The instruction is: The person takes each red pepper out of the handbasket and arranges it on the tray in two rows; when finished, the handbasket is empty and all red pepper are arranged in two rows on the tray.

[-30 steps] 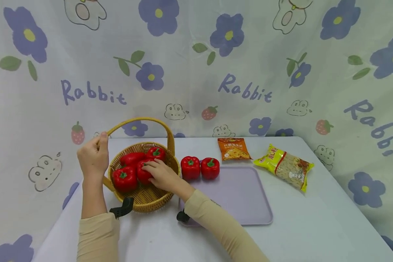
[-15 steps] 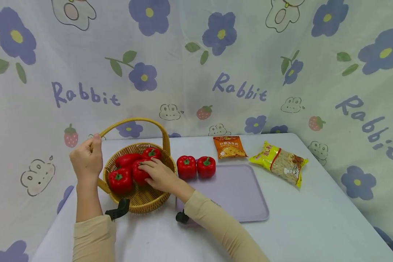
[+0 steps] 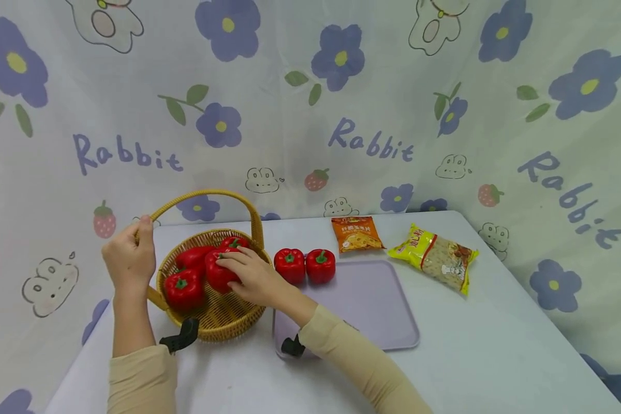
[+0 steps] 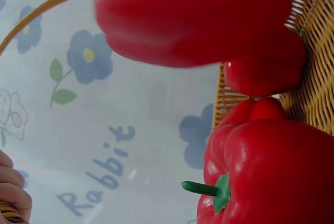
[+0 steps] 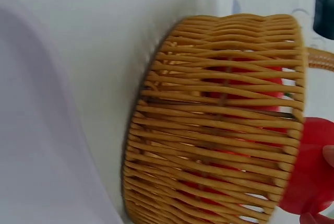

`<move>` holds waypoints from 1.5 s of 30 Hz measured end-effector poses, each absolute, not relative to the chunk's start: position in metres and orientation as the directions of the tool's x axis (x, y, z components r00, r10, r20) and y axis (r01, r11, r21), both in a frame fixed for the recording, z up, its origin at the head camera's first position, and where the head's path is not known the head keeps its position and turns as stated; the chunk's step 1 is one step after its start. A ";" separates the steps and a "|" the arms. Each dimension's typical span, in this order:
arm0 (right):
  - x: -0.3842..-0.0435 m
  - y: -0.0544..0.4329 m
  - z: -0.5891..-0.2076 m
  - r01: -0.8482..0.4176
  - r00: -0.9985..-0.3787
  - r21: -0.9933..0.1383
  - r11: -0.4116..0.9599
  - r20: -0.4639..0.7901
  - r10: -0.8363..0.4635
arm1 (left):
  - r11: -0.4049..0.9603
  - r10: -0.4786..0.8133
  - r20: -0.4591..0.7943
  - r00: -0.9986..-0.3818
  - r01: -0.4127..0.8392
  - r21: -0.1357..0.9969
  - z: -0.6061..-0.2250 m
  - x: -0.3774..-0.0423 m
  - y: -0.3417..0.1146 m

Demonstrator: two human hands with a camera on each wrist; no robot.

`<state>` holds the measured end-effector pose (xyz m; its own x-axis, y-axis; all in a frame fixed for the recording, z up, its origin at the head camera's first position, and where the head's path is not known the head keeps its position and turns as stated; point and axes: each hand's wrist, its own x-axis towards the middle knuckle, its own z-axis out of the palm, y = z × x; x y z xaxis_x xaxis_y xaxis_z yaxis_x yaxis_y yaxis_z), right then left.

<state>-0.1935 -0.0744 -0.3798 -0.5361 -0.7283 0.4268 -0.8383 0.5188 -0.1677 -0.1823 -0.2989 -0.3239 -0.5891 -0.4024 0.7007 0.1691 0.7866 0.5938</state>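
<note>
My left hand grips the arched handle of a woven basket on the left of the table. With curled fingers my right hand holds a red bell pepper over the basket. In the right wrist view this bell pepper stands above the rim, fingertips on it. Below it in the basket lie another bell pepper with a green stem, a long red pepper-like piece and a partly covered bell pepper.
A lilac tray lies right of the basket, with two red bell peppers at its far left corner. Behind it is an orange snack packet. A yellow-ended clear bag lies farther right. A patterned cloth hangs behind the table.
The held bell pepper has risen slightly out of the basket with my right hand. My left hand keeps its grip on the handle. The whole head view has shifted a little.
</note>
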 end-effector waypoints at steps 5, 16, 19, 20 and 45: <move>-0.187 -0.062 -0.372 -0.833 -0.544 -0.207 0.513 0.472 -0.693 | 0.788 -0.397 0.697 -0.596 0.167 0.592 -0.325 -0.182 -0.298; -0.186 -0.016 -0.351 -0.811 -0.572 -0.294 0.506 0.585 -0.575 | 0.800 -0.382 0.706 -0.597 0.169 0.576 -0.327 -0.183 -0.298; -0.189 0.000 -0.347 -0.803 -0.570 -0.284 0.524 0.622 -0.536 | 0.801 -0.382 0.703 -0.599 0.165 0.576 -0.326 -0.183 -0.297; -0.190 0.006 -0.346 -0.797 -0.573 -0.283 0.533 0.632 -0.521 | 0.802 -0.382 0.704 -0.599 0.164 0.575 -0.326 -0.182 -0.297; -0.214 0.135 -0.368 -0.549 -0.781 -0.422 0.721 0.567 -0.263 | 0.794 -0.410 0.685 -0.602 0.135 0.593 -0.325 -0.181 -0.298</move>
